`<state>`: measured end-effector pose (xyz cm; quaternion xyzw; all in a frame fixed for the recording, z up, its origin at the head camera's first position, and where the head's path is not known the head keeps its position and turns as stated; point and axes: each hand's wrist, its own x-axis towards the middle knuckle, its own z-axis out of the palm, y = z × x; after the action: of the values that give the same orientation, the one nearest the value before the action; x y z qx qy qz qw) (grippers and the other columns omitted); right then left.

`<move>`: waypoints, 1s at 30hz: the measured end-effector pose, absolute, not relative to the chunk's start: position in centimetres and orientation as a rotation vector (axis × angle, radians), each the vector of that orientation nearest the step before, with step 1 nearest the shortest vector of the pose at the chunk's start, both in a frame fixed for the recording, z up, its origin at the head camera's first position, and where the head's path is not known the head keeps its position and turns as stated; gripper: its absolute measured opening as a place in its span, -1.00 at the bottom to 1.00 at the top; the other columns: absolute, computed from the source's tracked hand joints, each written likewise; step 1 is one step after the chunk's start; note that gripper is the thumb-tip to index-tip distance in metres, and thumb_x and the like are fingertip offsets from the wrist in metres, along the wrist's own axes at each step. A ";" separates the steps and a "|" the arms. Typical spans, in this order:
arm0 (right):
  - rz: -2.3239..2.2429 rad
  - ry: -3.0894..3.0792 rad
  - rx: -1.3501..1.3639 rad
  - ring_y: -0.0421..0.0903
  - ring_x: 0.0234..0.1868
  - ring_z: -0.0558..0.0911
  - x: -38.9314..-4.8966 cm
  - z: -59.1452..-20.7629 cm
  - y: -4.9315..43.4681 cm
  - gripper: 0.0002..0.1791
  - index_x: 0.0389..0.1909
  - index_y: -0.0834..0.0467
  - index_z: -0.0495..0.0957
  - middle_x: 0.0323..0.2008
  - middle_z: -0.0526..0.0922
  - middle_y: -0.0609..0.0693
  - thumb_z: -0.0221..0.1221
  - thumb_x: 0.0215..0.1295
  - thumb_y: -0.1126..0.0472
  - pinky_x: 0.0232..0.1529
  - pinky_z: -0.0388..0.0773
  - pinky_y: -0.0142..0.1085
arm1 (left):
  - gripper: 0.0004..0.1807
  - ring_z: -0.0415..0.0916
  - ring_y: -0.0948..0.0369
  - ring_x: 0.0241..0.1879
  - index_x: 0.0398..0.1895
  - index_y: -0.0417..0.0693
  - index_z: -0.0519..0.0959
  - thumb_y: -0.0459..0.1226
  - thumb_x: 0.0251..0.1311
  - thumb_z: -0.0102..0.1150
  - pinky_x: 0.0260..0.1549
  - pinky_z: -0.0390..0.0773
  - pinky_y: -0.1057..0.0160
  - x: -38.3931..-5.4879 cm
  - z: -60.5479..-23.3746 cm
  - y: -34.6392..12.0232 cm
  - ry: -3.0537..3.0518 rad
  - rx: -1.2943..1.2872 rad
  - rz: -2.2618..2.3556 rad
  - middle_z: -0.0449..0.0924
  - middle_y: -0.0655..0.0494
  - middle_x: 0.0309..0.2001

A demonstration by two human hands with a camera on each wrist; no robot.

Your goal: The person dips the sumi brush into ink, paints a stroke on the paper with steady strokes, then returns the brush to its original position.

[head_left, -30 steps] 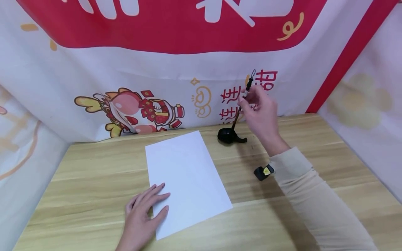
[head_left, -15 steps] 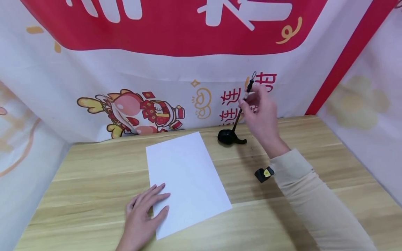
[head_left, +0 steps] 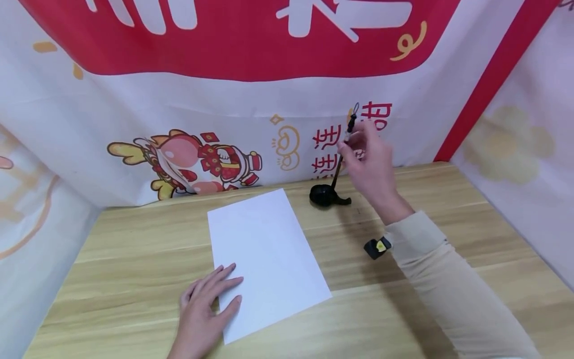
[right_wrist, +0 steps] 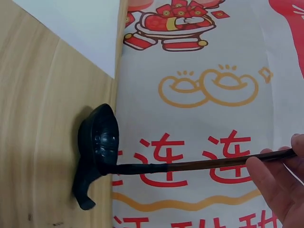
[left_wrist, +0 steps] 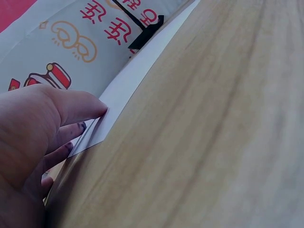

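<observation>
My right hand (head_left: 371,162) pinches the upper handle of a calligraphy brush (right_wrist: 204,164), which has a hanging loop at its top end. The brush slants down, and its dark tip meets the rim of a small black ink dish (right_wrist: 99,137) with a curved tail. That dish stands on the table near the back wall. At the lower left, my left hand (head_left: 204,304) rests with spread fingers on the left edge of a blank white sheet of paper (head_left: 269,259). In the left wrist view the thumb (left_wrist: 85,108) lies along the paper's edge.
A wood-grain table (head_left: 134,264) carries everything, with printed cloth (head_left: 251,99) hanging behind and at both sides. Below the right wrist shows a small black piece with a yellow mark (head_left: 377,247), beside the sleeve cuff. Small dark specks (right_wrist: 57,223) lie on the table by the ink dish.
The top of the brush tilts slightly left with the right hand, while its tip stays at the ink dish. The left hand and the paper hold their place.
</observation>
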<state>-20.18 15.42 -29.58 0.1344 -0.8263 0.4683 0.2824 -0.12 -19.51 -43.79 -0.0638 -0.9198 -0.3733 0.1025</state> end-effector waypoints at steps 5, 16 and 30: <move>1.201 -2.211 0.401 -0.04 -0.18 0.75 -20.5 -29.2 15.2 -0.71 0.16 0.25 0.44 -0.16 0.76 0.16 0.25 0.55 0.30 -0.32 0.60 -0.53 | -0.58 0.36 0.10 0.50 0.15 0.35 0.75 -0.22 0.24 0.53 0.41 -0.01 -0.26 -0.1 -43.7 -19.8 -2.714 -0.175 -1.093 0.59 0.28 0.46; 1.173 -2.243 0.404 -0.04 -0.20 0.73 -20.0 -29.6 15.6 -0.73 0.15 0.23 0.47 -0.17 0.76 0.14 0.26 0.55 0.29 -0.33 0.56 -0.45 | -0.58 0.35 0.08 0.51 0.16 0.38 0.74 -0.21 0.25 0.52 0.43 -0.02 -0.27 -0.3 -43.8 -19.4 -2.731 -0.180 -1.120 0.58 0.29 0.47; 1.189 -2.186 0.393 -0.03 -0.19 0.75 -19.8 -29.2 15.3 -0.72 0.16 0.29 0.49 -0.17 0.77 0.19 0.25 0.55 0.32 -0.32 0.60 -0.55 | -0.56 0.37 0.07 0.50 0.16 0.35 0.75 -0.22 0.23 0.53 0.43 -0.02 -0.25 -0.3 -43.6 -19.4 -2.709 -0.197 -1.119 0.58 0.27 0.46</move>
<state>-19.75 15.34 -29.23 0.1485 -0.8261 0.4492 0.3061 -0.31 -19.40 -43.59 -0.0668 -0.9174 -0.3790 0.1016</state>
